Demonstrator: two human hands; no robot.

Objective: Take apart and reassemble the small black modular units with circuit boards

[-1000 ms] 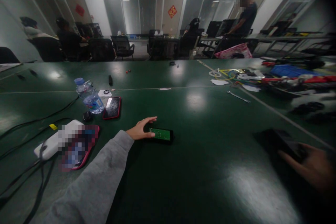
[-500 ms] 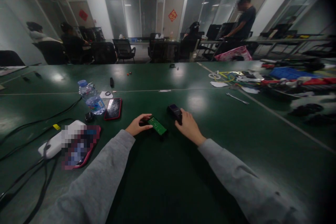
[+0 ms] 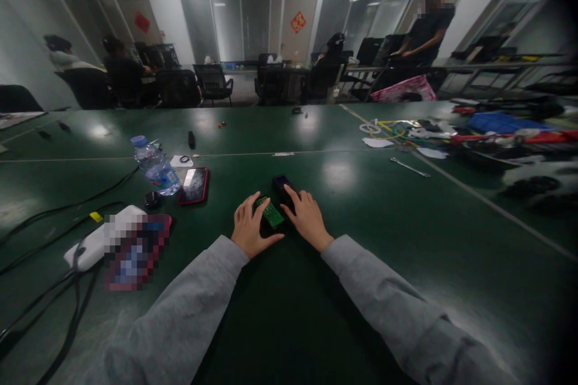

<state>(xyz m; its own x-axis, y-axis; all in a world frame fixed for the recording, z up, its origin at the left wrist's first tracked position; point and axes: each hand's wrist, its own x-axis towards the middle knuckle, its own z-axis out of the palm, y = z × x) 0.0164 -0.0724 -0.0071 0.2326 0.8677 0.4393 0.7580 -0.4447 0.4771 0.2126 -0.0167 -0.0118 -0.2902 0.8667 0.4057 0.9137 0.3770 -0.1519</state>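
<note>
A green circuit board (image 3: pixel 271 215) in a dark case lies on the table in front of me. Over its left side is my left hand (image 3: pixel 253 227), with fingers spread and thumb stretched out below the board; some fingertips are at its edge, and contact is unclear. Just to the right, close beside the board, lies a dark rectangular device (image 3: pixel 280 185) with a small screen. My right hand (image 3: pixel 310 219) grips this device from its near right side, index finger on top and thumb toward the board.
On the left are a water bottle (image 3: pixel 156 167), a red-edged phone (image 3: pixel 194 185), a white power bank (image 3: pixel 90 252), another phone (image 3: pixel 139 255) and black cables (image 3: pixel 74 319). A wrench (image 3: pixel 410 167) and a cluttered pile (image 3: pixel 506 132) lie right. People sit and stand beyond the table.
My right hand has brought the dark device left, up beside the circuit board. My left hand has let go of the board's left end and spread over it.
</note>
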